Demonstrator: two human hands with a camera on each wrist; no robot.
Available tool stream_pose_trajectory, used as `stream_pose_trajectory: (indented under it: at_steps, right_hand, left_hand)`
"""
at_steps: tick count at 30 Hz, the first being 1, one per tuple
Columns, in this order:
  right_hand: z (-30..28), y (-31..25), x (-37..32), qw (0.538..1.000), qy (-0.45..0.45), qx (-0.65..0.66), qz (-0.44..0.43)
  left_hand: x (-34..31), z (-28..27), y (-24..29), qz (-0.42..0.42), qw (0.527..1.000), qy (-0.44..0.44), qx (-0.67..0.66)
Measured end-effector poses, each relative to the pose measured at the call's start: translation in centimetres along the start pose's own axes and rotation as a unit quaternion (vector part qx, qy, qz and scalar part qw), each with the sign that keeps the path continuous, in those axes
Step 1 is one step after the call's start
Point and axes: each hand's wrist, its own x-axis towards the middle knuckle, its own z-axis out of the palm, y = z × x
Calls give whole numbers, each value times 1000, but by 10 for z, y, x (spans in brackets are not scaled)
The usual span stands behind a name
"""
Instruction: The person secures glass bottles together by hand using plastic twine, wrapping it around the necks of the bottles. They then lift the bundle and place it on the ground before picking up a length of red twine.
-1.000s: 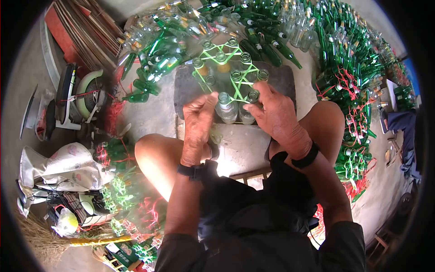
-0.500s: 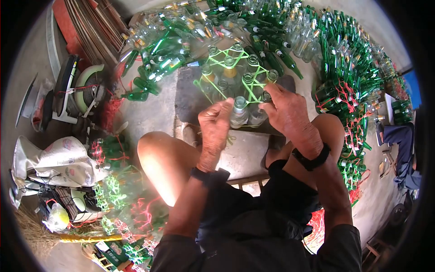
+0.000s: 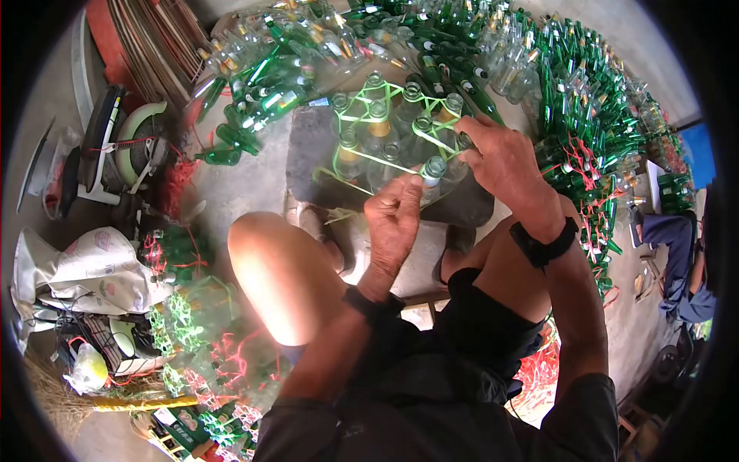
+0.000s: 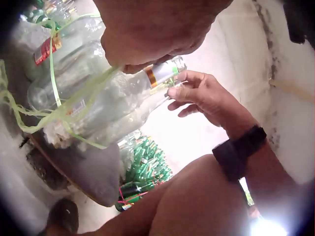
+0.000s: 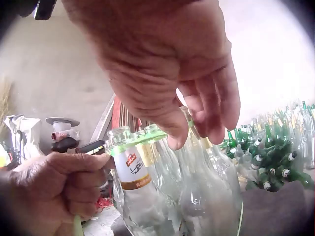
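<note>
One pale sack [image 3: 100, 269] sits at far left, well apart from the work; next comes the dark surface [image 3: 304, 154], and from its middle to its right edge about ten clear bottles [image 3: 377, 127] stand upright in a cluster, green strip [image 5: 135, 141] criss-crossing from neck to neck; the left hand [image 3: 394, 219] is at the surface's near edge, fingers curled, thumb and forefinger pinching the strip right beside the neck of the white-labelled bottle [image 5: 134, 172], while a tail of strip shows below the fist; that bottle stands toward the near right corner, its long axis upright, just ahead of the left hand and to its right; the right hand [image 3: 508, 165] comes in over the right edge, thumb on one side and fingers on the other, pinching the neck of the neighbouring bottle [image 5: 197, 187]; the relation that counts most, in my judgement, is that the white-labelled neck lies between the two grips, with the left fingertips nearer to it; farthest right, beyond the surface, rises a heap of green bottles [image 3: 573, 115].
</note>
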Motion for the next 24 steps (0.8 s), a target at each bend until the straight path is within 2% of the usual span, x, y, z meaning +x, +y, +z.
stream_pose_trajectory:
  at_steps: [3,5,6,8,11,13,14,16,17,19,22,23,24]
  right_hand:
    - [-4,3,2,1000,-11,13,3]
    - [-5,4,1,999,-28,18,10]
    - [-5,6,1,1000,-19,23,3]
    - [-8,3,1,1000,-10,28,-5]
    - [-20,-5,3,1000,12,4,-26]
    - [-23,-5,8,991,64,24,-114]
    - [-24,-8,11,991,63,24,-114]
    - [-23,-16,17,983,0,119,-140]
    - [-20,-17,19,983,-1,119,-141]
    - [-9,-18,26,973,-85,157,-149]
    - [0,-19,38,957,-124,182,-188]
    - [3,-18,42,957,-126,182,-190]
    - [5,-15,47,947,-166,213,-173]
  left_hand:
    - [0,-4,5,3,1000,-19,-22]
    - [-4,-6,9,-64,995,0,-77]
    - [-4,-8,7,-64,995,2,-77]
    - [-4,-11,3,-137,984,7,-117]
    - [0,-12,1,-124,986,0,-109]
    - [2,-13,2,-133,984,-1,-121]
    - [3,-14,2,-140,981,-4,-132]
    - [5,-13,3,-145,981,6,-127]
    - [6,-12,3,-150,981,16,-122]
    - [8,-11,-3,-135,983,21,-126]
    - [11,-11,-11,-121,984,30,-129]
    - [12,-11,-13,-121,984,33,-129]
    - [14,-10,-14,-121,983,35,-130]
